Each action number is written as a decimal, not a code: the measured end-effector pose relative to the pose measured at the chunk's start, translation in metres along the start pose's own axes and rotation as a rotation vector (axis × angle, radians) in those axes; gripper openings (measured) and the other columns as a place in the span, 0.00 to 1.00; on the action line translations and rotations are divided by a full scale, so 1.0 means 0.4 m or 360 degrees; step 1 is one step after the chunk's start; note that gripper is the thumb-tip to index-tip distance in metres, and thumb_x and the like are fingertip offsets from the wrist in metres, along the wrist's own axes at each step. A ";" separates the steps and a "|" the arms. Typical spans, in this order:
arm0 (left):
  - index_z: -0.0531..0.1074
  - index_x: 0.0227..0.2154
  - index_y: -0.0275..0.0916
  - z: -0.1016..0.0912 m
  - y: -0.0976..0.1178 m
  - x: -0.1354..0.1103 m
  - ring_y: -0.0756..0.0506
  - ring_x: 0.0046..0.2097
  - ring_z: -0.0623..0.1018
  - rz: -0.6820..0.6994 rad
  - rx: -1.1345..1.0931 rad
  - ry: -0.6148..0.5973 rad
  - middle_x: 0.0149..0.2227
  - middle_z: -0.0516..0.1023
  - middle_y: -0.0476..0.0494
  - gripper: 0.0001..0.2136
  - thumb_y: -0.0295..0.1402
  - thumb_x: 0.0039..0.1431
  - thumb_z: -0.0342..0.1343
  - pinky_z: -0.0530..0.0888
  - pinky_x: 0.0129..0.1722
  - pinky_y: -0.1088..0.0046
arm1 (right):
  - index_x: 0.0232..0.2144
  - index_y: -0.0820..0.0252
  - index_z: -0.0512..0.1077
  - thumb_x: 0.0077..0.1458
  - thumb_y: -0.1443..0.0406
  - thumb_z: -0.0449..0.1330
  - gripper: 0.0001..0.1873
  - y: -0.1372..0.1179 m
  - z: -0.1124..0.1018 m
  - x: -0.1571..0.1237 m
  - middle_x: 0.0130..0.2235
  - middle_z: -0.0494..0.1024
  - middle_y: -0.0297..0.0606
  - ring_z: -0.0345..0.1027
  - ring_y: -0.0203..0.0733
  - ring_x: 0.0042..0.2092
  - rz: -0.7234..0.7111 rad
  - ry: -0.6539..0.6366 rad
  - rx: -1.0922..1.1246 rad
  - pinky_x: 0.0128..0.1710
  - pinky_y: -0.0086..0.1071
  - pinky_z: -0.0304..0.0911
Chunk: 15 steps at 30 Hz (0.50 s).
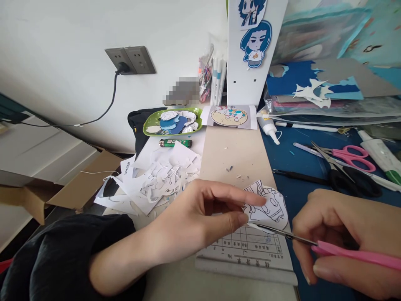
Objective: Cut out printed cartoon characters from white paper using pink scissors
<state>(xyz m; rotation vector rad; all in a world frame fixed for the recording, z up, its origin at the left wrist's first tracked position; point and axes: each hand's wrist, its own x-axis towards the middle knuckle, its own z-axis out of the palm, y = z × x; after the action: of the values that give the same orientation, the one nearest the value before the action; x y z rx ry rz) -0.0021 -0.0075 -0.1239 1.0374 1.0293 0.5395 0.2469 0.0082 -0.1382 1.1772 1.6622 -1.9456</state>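
Pinched between thumb and fingers of my left hand (203,213) is a white paper cutout (272,209) printed with a black line drawing. My right hand (338,225) grips pink-handled scissors (357,253), whose blades point left and meet the lower edge of the cutout. How far apart the blades are I cannot tell. Below the cutout lies a form pad (247,255) with a printed table and characters on it.
White paper scraps (163,179) are heaped at the left. Behind them stand a green lighter (175,143) and a green tray (150,133) of cutouts. Black scissors (354,179), other pink scissors (354,156) and a glue bottle (269,127) lie on the blue mat (291,163).
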 end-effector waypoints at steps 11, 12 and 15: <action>0.82 0.40 0.41 0.003 -0.004 0.001 0.46 0.31 0.80 -0.0024 0.0002 -0.0001 0.30 0.83 0.47 0.11 0.26 0.56 0.59 0.74 0.29 0.74 | 0.29 0.59 0.82 0.46 0.69 0.60 0.10 -0.021 0.008 0.003 0.19 0.71 0.32 0.58 0.33 0.19 -0.0115 0.0081 -0.0163 0.16 0.22 0.46; 0.82 0.40 0.41 0.003 -0.005 0.002 0.46 0.31 0.79 -0.0023 0.0012 -0.0001 0.30 0.83 0.47 0.11 0.26 0.56 0.59 0.74 0.29 0.74 | 0.29 0.59 0.82 0.45 0.70 0.60 0.10 -0.019 0.006 0.004 0.20 0.73 0.33 0.60 0.33 0.21 -0.0141 0.0076 -0.0168 0.18 0.22 0.49; 0.82 0.42 0.42 0.006 -0.010 0.004 0.46 0.32 0.80 0.0003 0.0078 0.0022 0.30 0.83 0.47 0.12 0.26 0.57 0.59 0.73 0.30 0.74 | 0.28 0.60 0.81 0.48 0.71 0.59 0.10 -0.009 -0.001 0.005 0.25 0.77 0.34 0.65 0.35 0.27 -0.0149 0.0151 -0.0128 0.25 0.23 0.56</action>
<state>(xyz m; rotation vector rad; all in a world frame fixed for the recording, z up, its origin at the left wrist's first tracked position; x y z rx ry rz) 0.0002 -0.0092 -0.1278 1.0792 1.0583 0.5255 0.2434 0.0102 -0.1373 1.1984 1.8568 -1.8842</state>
